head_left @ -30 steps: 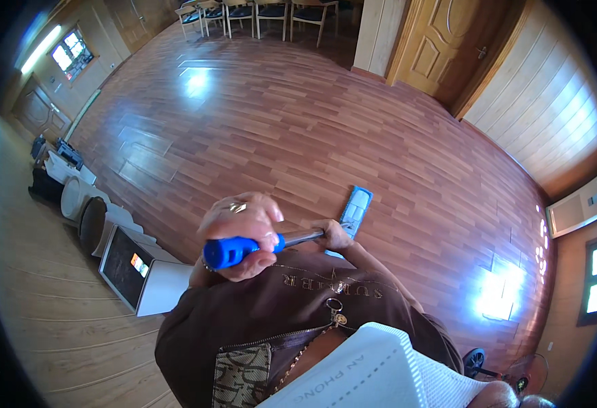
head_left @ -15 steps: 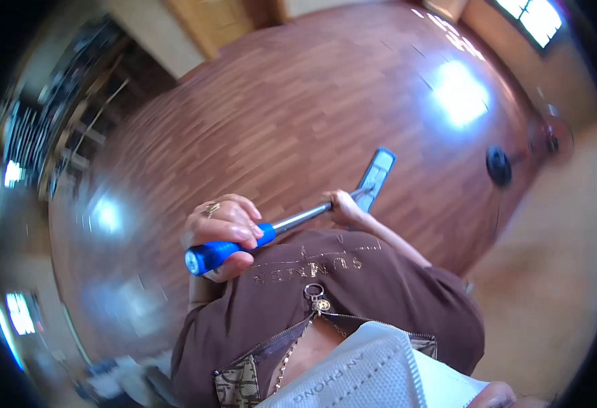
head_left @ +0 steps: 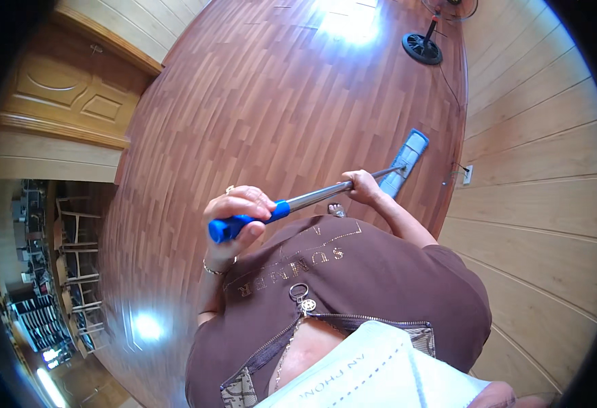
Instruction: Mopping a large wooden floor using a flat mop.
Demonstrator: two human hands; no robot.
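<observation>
A flat mop (head_left: 315, 196) slants across in front of my body, its steel pole ending in a blue grip. My left hand (head_left: 239, 209), with a ring and a bracelet, is closed round that blue grip near its top end. Lower on the pole, my right hand (head_left: 363, 186) is wrapped about the bare metal, the forearm coming from the right. Beyond it, the rectangular grey-blue mop head (head_left: 411, 151) lies on the reddish-brown wood floor (head_left: 258, 115), near the right wall.
Light panelled wall (head_left: 523, 183) runs along the right, with a white socket (head_left: 468, 175) low on it. A stand fan's round black base (head_left: 421, 49) and cord are ahead at right. At left are a wooden door (head_left: 74, 88) and several wooden chairs (head_left: 77, 238). One foot (head_left: 337, 210) shows below.
My view has turned, bringing the right wall and the door fully into sight. The mop head appears farther right and close to the wall. Both hands keep their hold on the mop.
</observation>
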